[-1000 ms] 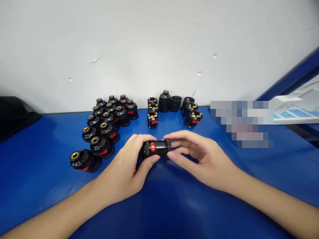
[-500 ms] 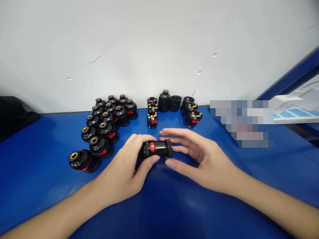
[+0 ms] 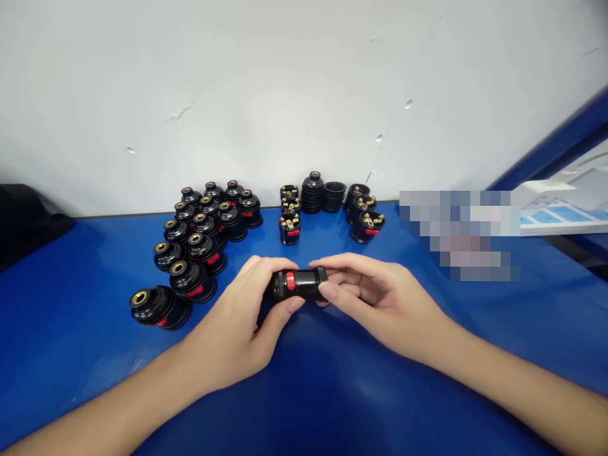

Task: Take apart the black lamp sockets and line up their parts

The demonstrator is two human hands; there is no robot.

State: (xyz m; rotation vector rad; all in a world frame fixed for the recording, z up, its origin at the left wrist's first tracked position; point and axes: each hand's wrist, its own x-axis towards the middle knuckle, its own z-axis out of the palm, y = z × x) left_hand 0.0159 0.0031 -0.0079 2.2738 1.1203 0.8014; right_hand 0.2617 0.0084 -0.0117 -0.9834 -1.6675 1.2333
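Note:
A black lamp socket [image 3: 304, 284] with a red switch lies sideways above the blue table, between both hands. My left hand [image 3: 247, 316] wraps round its left end, thumb below and fingers above. At its right end, my right hand [image 3: 375, 294] has thumb and fingers closed on the black ring [image 3: 322, 278]. Beyond the hands stand several open socket bodies with brass contacts, such as one in the middle [image 3: 289, 229] and one on the right [image 3: 368, 228].
Several closed black sockets [image 3: 194, 280] stand in rows on the left of the blue table [image 3: 294, 399]. By the wall are a ribbed socket [image 3: 313, 193] and a black cup [image 3: 334, 197]. A blurred patch [image 3: 460, 234] and white boxes [image 3: 551, 212] are at right.
My right hand has closed from an open curve onto the ring at the socket's right end. My left hand keeps its hold on the socket.

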